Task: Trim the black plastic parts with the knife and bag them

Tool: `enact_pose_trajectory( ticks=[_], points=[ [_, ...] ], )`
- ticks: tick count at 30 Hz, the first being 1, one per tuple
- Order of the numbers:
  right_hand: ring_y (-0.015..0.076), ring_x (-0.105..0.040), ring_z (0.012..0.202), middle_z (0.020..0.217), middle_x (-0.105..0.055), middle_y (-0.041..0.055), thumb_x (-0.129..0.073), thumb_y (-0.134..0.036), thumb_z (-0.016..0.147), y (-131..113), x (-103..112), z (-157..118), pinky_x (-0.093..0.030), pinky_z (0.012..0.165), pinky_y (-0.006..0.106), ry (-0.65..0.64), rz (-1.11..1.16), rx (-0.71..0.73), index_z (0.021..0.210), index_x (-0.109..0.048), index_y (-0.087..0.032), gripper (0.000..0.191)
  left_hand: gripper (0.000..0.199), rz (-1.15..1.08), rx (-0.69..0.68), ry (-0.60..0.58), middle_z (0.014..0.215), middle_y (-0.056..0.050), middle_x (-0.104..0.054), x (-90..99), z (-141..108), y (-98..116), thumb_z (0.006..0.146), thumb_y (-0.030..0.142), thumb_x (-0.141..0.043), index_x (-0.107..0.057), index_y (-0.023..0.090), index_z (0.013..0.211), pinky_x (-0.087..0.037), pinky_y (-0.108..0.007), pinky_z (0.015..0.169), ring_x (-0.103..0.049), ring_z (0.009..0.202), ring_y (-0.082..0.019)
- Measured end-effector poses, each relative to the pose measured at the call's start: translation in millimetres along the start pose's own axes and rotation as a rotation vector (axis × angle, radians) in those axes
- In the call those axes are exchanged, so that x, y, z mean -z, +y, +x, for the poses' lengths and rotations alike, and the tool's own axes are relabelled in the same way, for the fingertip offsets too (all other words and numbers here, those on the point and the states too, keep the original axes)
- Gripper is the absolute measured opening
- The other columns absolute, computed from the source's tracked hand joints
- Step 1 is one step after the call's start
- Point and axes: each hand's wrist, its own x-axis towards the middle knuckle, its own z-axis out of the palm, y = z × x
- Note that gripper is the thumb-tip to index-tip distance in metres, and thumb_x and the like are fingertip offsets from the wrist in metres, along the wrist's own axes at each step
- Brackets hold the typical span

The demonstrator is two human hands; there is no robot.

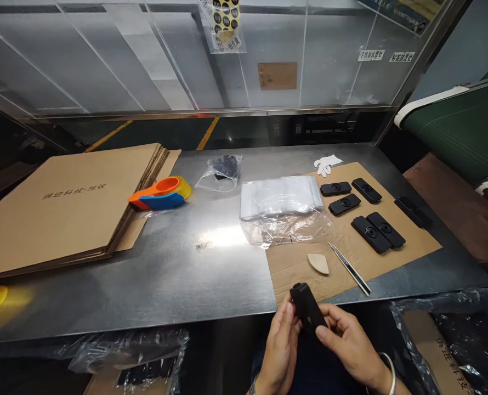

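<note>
A small black rectangular casing (307,308) is tilted between my two hands, just in front of the table's near edge. My left hand (281,343) steadies its left side with the fingers against it. From the right, my right hand (349,340) grips its lower end, thumb on top. On the cardboard sheet (412,249) beyond lie several similar black casings (367,190), some with a round dark centre. Closest to my hands are a wedge-shaped beige piece (318,263) and a slim utility knife (350,269).
A stack of flat cardboard (75,197) covers the table's left side, with an orange, blue and yellow tape dispenser (162,193) on its edge. Clear plastic bags (281,197) lie mid-table. A white glove (327,164) is behind. Plastic-lined boxes (445,351) stand below the near edge.
</note>
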Motion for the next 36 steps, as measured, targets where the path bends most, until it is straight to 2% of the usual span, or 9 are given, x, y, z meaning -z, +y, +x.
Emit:
enact_pose_trajectory(
  ticks=[4, 7, 9, 15, 19, 23, 29, 33, 36],
  points=[
    [0.014, -0.052, 0.061, 0.072, -0.059, 0.0034, -0.049, -0.031, 0.085, -13, -7, -12, -0.045, 0.057, 0.025, -0.03, -0.398, 0.262, 0.115, -0.053, -0.015, 0.034, 0.036, -0.061, 0.168, -0.05, 0.091, -0.01, -0.067, -7.4, -3, -1, 0.083, 0.042, -0.049, -0.063, 0.014, 0.101, -0.047, -0.034, 0.076, -0.062, 0.083, -0.022],
    [0.0156, -0.056, 0.064, 0.074, -0.06, 0.0055, -0.046, -0.022, 0.086, -24, -6, -15, -0.049, 0.061, 0.027, 0.004, -0.53, 0.46, 0.12, -0.049, -0.015, 0.035, 0.038, -0.223, 0.325, -0.075, 0.082, -0.008, -0.067, -10.6, -1, 2, 0.083, 0.047, -0.046, -0.064, 0.015, 0.096, -0.048, -0.033, 0.065, -0.062, 0.065, -0.019],
    [0.0154, -0.058, 0.067, 0.076, -0.061, 0.0051, -0.046, -0.017, 0.086, -26, -3, -16, -0.05, 0.064, 0.026, 0.061, -0.55, 0.496, 0.12, -0.05, -0.018, 0.034, 0.039, -0.343, 0.361, -0.122, 0.082, -0.006, -0.067, -9.9, 2, 4, 0.083, 0.049, -0.044, -0.063, 0.019, 0.099, -0.048, -0.031, 0.064, -0.062, 0.065, -0.017],
    [0.0174, -0.062, 0.094, 0.107, -0.063, 0.0068, -0.045, -0.02, 0.088, -13, 6, -16, -0.053, 0.079, 0.025, 0.178, -0.401, 0.263, 0.113, -0.055, -0.024, 0.028, 0.05, -0.385, 0.387, -0.206, 0.087, -0.01, -0.067, -3.3, 9, 2, 0.084, 0.053, -0.037, -0.058, 0.017, 0.111, -0.049, -0.031, 0.063, -0.065, 0.071, -0.021],
    [0.021, -0.059, 0.102, 0.113, -0.062, 0.0071, -0.046, -0.023, 0.087, -6, 7, -17, -0.051, 0.086, 0.03, 0.19, -0.37, 0.191, 0.111, -0.058, -0.025, 0.026, 0.046, -0.341, 0.368, -0.229, 0.088, -0.012, -0.068, -2.7, 9, 1, 0.088, 0.047, -0.034, -0.055, 0.016, 0.115, -0.049, -0.028, 0.062, -0.066, 0.072, -0.02],
    [0.0219, -0.061, 0.098, 0.113, -0.063, 0.0073, -0.048, -0.024, 0.087, -2, 6, -18, -0.054, 0.079, 0.029, 0.182, -0.347, 0.177, 0.112, -0.058, -0.026, 0.027, 0.042, -0.365, 0.377, -0.234, 0.089, -0.011, -0.068, -4.9, 8, 3, 0.089, 0.042, -0.034, -0.057, 0.017, 0.113, -0.048, -0.028, 0.063, -0.065, 0.071, -0.018],
    [0.0165, -0.064, 0.075, 0.1, -0.066, 0.0057, -0.047, -0.026, 0.087, -1, 2, -20, -0.055, 0.061, 0.022, 0.155, -0.357, 0.117, 0.109, -0.058, -0.026, 0.024, 0.044, -0.377, 0.422, -0.186, 0.084, -0.007, -0.067, -10.2, 5, 7, 0.086, 0.048, -0.036, -0.057, 0.019, 0.111, -0.049, -0.031, 0.064, -0.063, 0.063, -0.016],
    [0.0147, -0.063, 0.068, 0.095, -0.066, 0.0052, -0.047, -0.027, 0.087, 0, -1, -20, -0.055, 0.062, 0.023, 0.134, -0.373, 0.11, 0.109, -0.058, -0.026, 0.025, 0.042, -0.369, 0.427, -0.159, 0.082, -0.006, -0.066, -13.2, 3, 9, 0.085, 0.05, -0.039, -0.058, 0.02, 0.108, -0.049, -0.034, 0.068, -0.063, 0.067, -0.018],
    [0.0163, -0.063, 0.075, 0.092, -0.065, 0.0054, -0.046, -0.026, 0.088, 0, -3, -19, -0.054, 0.067, 0.024, 0.124, -0.385, 0.129, 0.111, -0.058, -0.026, 0.026, 0.042, -0.36, 0.41, -0.147, 0.081, -0.006, -0.066, -12.3, 3, 8, 0.084, 0.05, -0.04, -0.059, 0.02, 0.107, -0.048, -0.034, 0.07, -0.063, 0.068, -0.018]
  ],
)
